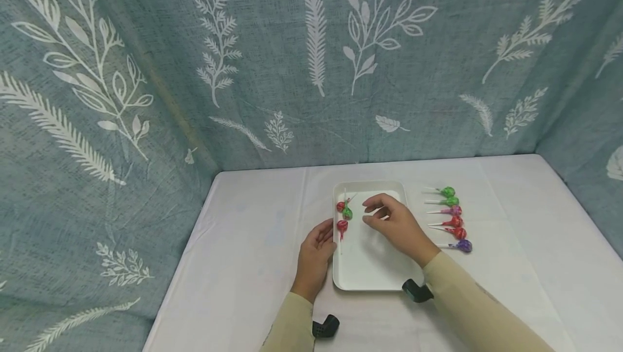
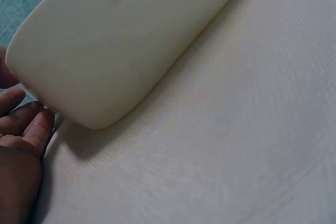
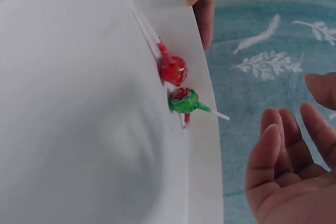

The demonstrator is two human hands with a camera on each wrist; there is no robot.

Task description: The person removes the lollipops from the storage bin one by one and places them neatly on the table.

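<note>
My left hand (image 1: 316,257) grips the left side of a white rectangular tray (image 1: 370,281), its fingers at the rim. In the left wrist view, fingers (image 2: 37,124) curl against the outer wall of the tray (image 2: 105,61). Over the tray's middle is my right hand (image 1: 396,227), fingers loosely bent, thumb apart, holding nothing. Along the tray's left inner side lie a red lollipop (image 1: 342,226), a green lollipop (image 1: 347,213) and another red lollipop (image 1: 340,207). The green one overlaps the upper red one, its white stick pointing to the far edge.
Right of the tray, several wrapped lollipops form a column, sticks pointing left: green (image 1: 448,191) ones at the far end, then pink (image 1: 455,210) and red (image 1: 456,221), with a purple lollipop (image 1: 464,246) nearest. A white cloth (image 1: 253,254) covers the table; a leaf-patterned curtain (image 1: 272,71) hangs behind.
</note>
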